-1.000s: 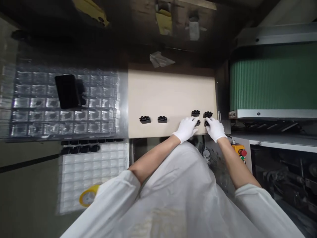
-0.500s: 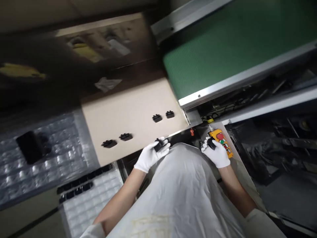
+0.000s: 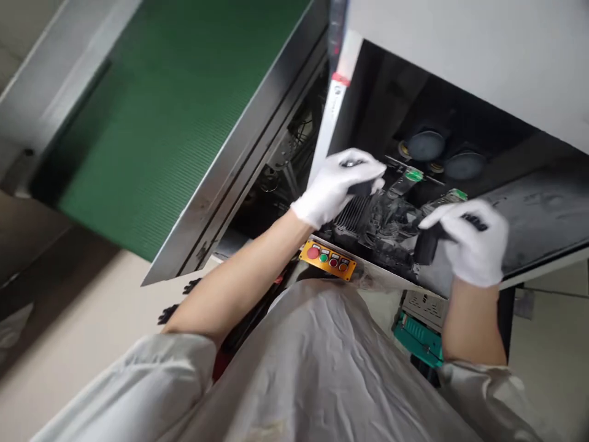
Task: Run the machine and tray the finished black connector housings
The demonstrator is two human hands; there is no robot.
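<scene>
Both hands wear white gloves and reach over the front of a dark machine opening. My left hand [image 3: 340, 187] is closed around a small black part [image 3: 361, 188], near the opening's left edge. On the right, my right hand [image 3: 473, 239] grips another black part [image 3: 427, 244], which hangs below the fingers. Between and beyond the hands are two fixtures with green tops [image 3: 414, 175] inside the machine. Behind them sit two round grey discs [image 3: 426, 145].
A yellow control box [image 3: 327, 260] with buttons lies at the machine's front edge. The green conveyor belt [image 3: 175, 98] fills the upper left. Black parts [image 3: 169, 314] rest on the pale table [image 3: 124, 307]. A teal device [image 3: 418, 339] is at lower right.
The view has swung right, from the table to the machine opening. Both hands have moved forward and up over the machine, each still holding a black part.
</scene>
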